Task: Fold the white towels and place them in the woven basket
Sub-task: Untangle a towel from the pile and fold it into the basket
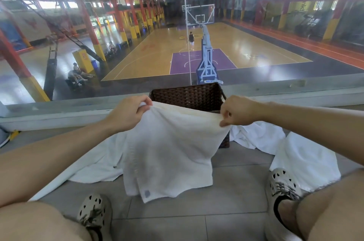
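We had our left hand [128, 111] closed on one top corner of a white towel [169, 152], with fingers and thumb pinching the cloth. Our right hand [239, 110] pinched the other top corner, its fingers bunched over the hem and the thumb beneath. Between the two hands the upper edge sagged a little. The towel hung in front of the woven basket [187, 96], hiding most of its near wall, and its lower edge touched the tiled floor [226, 201] nearer to us than the basket. The cloth looked soft and lightly creased, and a small grey tag showed at a bottom corner. One spread towel [98, 164] lay to the left of the basket and a crumpled towel [256, 136] to its right. A flat towel [303, 160] lay beyond that, nearer us.
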Demonstrator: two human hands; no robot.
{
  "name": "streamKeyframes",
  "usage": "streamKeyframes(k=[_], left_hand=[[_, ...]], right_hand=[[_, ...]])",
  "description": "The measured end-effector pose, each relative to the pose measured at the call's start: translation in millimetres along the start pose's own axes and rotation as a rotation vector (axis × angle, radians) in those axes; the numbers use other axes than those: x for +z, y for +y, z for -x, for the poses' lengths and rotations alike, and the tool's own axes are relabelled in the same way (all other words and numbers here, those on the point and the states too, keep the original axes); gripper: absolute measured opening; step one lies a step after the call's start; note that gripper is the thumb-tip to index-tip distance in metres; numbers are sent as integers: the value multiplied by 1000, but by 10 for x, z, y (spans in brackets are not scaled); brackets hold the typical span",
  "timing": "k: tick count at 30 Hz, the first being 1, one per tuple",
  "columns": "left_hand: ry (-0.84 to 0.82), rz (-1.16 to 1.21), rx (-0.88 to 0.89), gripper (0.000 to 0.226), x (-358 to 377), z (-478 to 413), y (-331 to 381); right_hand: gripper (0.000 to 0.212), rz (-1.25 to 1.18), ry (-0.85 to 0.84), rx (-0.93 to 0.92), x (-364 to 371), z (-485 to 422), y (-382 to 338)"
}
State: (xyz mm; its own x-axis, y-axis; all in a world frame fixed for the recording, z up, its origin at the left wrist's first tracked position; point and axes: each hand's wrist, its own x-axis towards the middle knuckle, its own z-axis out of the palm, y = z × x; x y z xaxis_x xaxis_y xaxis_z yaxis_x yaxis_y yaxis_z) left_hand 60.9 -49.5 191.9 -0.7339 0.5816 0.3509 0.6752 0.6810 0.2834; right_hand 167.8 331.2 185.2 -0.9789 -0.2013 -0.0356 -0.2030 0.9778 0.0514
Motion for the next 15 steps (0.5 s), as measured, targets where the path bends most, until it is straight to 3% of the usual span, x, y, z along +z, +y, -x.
streamKeyframes(k=[2,4,7,10,15], left_hand=[[19,-56,-11,8,-3,-5,41],[28,-172,-19,9,-37,20,13],[21,-274,97,26,-119,61,-78],[-6,-170,152,34,-167,58,-87],[-73,79,-25,15,-189,3,-76]], right_hand=[[38,-58,46,34,24,23,-24],[38,-67,209,108,-88,55,-14],[37,-123,433,185,-273,91,-22],[37,-192,544,234,-301,75,15],[46,-207,564,285,-213,54,124]])
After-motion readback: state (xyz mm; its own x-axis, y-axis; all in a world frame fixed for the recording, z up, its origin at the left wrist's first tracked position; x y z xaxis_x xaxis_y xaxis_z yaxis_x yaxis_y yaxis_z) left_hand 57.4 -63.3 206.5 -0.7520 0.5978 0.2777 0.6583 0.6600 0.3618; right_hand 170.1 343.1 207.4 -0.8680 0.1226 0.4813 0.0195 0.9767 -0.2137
